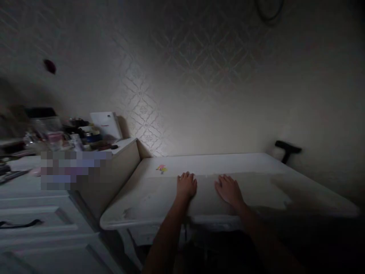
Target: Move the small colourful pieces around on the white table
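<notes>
My left hand point(186, 185) rests palm down on a pale table point(159, 198), its fingers slightly bent and nothing visible in it. A short way to the right lies my right hand point(229, 189), also palm down, fingers extended and holding nothing that I can see. Beyond my left hand, a small pink and yellow sticker or print point(162, 168) marks the tabletop. The light is dim, and both palms are hidden from view.
On the left stands a white drawer cabinet point(34, 205), higher than the table, crowded with cosmetics-like bottles point(75, 141) and a white box point(105, 125). Patterned wallpaper point(199, 95) covers the wall behind. A dark T-shaped object point(288, 147) is near the table's right edge.
</notes>
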`<act>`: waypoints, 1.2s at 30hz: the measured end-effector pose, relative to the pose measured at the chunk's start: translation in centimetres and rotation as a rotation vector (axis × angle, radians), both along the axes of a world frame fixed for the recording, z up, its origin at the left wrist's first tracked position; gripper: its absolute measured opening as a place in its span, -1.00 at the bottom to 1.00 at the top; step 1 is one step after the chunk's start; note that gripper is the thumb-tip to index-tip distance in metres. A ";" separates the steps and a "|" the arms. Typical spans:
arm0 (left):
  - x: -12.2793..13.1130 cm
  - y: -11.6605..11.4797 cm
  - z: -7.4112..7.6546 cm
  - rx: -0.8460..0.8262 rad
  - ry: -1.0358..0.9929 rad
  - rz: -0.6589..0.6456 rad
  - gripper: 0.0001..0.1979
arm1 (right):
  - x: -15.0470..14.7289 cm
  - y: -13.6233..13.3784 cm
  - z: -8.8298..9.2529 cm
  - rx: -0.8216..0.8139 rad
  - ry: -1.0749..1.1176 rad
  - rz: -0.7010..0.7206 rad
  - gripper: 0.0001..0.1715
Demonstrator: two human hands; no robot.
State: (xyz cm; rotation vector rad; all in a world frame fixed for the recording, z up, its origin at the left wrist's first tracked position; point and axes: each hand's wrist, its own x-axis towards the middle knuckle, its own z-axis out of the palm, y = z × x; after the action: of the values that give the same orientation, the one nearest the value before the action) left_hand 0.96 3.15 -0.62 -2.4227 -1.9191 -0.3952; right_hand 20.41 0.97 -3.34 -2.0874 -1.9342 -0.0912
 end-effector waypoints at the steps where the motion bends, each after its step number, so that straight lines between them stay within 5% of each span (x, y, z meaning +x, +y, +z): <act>1: 0.0 0.0 0.0 -0.001 -0.004 0.003 -0.60 | 0.0 0.0 0.0 -0.001 -0.004 -0.001 -0.45; 36: 0.0 0.0 0.1 -0.012 -0.001 0.005 -0.60 | 0.0 0.0 0.1 -0.003 -0.013 -0.006 -0.44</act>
State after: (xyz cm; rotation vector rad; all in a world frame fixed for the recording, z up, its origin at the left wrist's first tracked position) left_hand 0.94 3.19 -0.52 -2.4256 -1.9334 -0.3860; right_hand 20.46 0.99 -3.26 -2.0995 -1.9368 -0.1032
